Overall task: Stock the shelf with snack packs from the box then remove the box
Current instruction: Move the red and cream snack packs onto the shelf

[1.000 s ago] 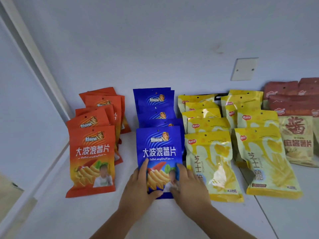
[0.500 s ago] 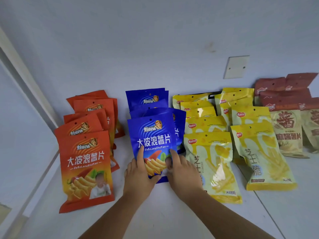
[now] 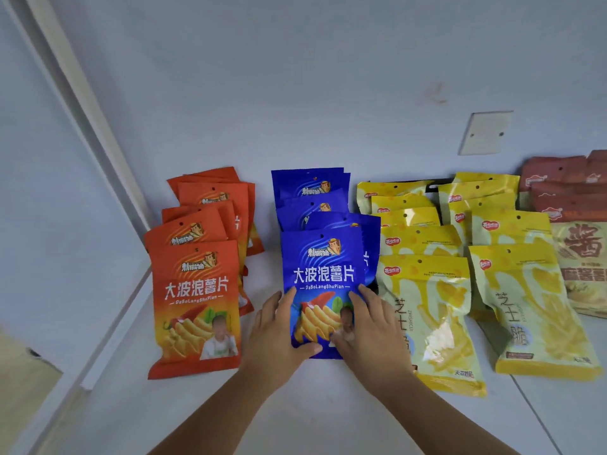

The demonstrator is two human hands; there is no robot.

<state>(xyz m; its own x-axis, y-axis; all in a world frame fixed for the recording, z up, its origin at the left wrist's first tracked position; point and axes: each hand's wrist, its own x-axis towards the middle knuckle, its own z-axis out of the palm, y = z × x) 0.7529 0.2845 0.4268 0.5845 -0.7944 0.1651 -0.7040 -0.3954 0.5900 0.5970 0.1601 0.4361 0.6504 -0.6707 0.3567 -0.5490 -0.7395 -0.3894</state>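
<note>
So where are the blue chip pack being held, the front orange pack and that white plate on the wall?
blue chip pack (image 3: 323, 274): head view, on the white lettering across its front.
front orange pack (image 3: 197, 290): head view, on its printed title.
white wall plate (image 3: 486, 133): head view, on its flat middle.

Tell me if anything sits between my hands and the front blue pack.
Nothing visible does. The left hand and right hand already hold the front blue pack by its lower edges, at the front of the blue row, between the orange packs and yellow packs.
</note>
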